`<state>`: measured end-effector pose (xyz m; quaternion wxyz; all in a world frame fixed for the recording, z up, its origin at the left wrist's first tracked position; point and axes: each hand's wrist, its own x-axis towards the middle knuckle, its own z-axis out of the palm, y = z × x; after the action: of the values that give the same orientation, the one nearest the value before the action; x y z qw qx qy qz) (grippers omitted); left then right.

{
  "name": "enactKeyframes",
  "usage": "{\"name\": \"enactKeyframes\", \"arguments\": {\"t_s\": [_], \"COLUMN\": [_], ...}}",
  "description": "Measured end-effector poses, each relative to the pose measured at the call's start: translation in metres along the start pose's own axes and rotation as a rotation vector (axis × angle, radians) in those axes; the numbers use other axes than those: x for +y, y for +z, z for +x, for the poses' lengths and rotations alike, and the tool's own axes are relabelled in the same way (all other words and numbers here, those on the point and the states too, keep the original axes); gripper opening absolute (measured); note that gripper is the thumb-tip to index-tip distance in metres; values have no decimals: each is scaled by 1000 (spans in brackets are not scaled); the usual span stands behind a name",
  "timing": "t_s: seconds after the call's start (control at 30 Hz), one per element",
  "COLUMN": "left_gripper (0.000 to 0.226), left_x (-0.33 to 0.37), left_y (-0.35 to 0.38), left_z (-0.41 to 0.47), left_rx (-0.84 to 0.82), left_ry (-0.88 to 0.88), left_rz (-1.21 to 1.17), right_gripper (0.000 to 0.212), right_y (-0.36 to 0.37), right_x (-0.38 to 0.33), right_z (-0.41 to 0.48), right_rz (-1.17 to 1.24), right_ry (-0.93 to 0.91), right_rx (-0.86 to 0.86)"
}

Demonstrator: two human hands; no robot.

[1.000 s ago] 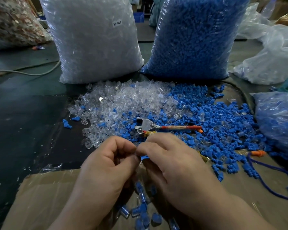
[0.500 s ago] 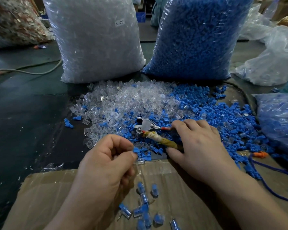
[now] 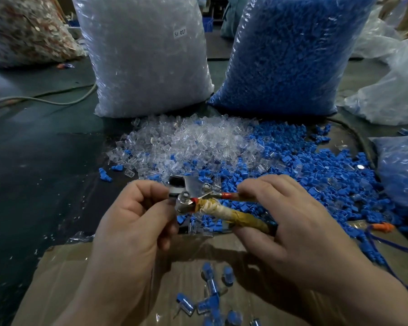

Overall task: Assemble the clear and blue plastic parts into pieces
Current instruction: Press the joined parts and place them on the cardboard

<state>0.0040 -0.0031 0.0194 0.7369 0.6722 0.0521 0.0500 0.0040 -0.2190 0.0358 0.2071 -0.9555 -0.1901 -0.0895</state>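
Right hand [image 3: 292, 222] has lifted the tool [image 3: 194, 196], gripping its handles; left hand [image 3: 132, 227] hold unclear; cardboard [image 3: 57, 278] below.

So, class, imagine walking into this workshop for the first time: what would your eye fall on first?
Two tall bags stand at the back: the bag of clear parts on the left, the bag of blue parts on the right, with a mixed heap of loose parts spilled before them. In front, the right hand grips the pliers by their handles, and the left hand curls its fingers at the metal head.
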Motion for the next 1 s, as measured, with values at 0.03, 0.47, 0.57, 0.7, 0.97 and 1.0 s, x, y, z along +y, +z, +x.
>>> {"name": "enactKeyframes", "arguments": {"t_s": [0.03, 0.47, 0.57, 0.7, 0.97, 1.0], "left_gripper": [24, 15, 17, 19, 17, 17], "left_x": [1, -3, -4, -1, 3, 2], "left_y": [0, -5, -4, -2, -2, -2], "left_z": [0, 0, -1, -3, -6, -6], "left_rx": [5, -76, -58, -47, -64, -60], "left_ry": [5, 142, 168, 185, 166, 164], "left_rz": [-10, -1, -1, -2, -7, -7], "right_gripper": [50, 59, 61, 61, 50, 51], "right_y": [-1, -4, -5, -6, -11, -12], "right_x": [1, 4, 5, 4, -2, -2], "right_z": [0, -1, -1, -2, -1, -1], "right_rz": [4, -15, -20, -10, -76, -73], "right_ry": [8, 2, 2, -1, 4, 10], "right_rx": [-10, -109, -103, -106, -70, -83]}}
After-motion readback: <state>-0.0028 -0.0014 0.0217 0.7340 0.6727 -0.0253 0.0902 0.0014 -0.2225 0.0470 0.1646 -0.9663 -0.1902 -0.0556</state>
